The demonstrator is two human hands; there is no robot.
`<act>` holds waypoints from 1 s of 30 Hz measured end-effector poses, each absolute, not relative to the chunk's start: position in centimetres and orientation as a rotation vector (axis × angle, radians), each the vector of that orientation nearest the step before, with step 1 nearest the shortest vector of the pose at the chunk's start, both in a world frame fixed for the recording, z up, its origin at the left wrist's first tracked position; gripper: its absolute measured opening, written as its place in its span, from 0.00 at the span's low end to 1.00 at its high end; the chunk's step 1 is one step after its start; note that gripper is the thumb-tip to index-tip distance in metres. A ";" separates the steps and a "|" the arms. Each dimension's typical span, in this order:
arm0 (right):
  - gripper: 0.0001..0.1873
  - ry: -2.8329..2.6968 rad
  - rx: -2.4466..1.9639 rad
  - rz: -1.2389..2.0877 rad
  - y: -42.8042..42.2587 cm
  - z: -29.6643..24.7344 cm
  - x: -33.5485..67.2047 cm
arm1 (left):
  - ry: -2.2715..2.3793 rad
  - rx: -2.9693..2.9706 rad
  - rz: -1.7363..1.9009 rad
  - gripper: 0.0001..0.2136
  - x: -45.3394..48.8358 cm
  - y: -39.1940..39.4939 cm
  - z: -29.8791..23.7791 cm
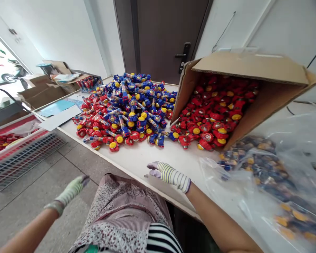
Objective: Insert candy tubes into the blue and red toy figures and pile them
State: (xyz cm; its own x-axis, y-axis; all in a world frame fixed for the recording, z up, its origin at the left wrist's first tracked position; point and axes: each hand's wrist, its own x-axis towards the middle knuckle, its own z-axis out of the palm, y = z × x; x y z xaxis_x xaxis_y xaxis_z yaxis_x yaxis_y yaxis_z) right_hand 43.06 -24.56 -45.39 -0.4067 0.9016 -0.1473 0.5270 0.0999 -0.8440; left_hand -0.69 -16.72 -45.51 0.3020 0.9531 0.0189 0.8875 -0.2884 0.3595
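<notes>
The gloved left hand point(72, 189) hangs over the floor point(39, 196), off the table point(137, 158)'s near edge; blur hides its fingers, so whether they are spread cannot be told. The pile of red and blue toys point(131, 109) lies on the table, far and right of that hand, its long side running left to right, single toys pointing every way. The gloved right hand point(172, 174) is nearer to it: thumb and fingers apart, holding nothing, with the pile far and to its left. Farther right, 1 cardboard box point(252, 68) opens toward the near side, red toys point(205, 121) at its mouth; clear plastic bagging point(289, 135) over blue toys point(268, 172) lies near right.
</notes>
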 end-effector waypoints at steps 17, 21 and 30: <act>0.36 -1.870 -1.586 0.962 -20.0 -48.6 52.5 | 1.528 2.954 -0.440 0.54 34.6 0.0 -38.1; 0.32 -1.945 -1.761 0.644 -18.1 -48.1 53.1 | 1.567 2.869 -0.516 0.55 36.4 1.9 -38.0; 0.31 -1.890 -2.139 0.387 -15.2 -48.8 54.0 | 1.454 2.822 -0.390 0.47 39.0 7.7 -40.2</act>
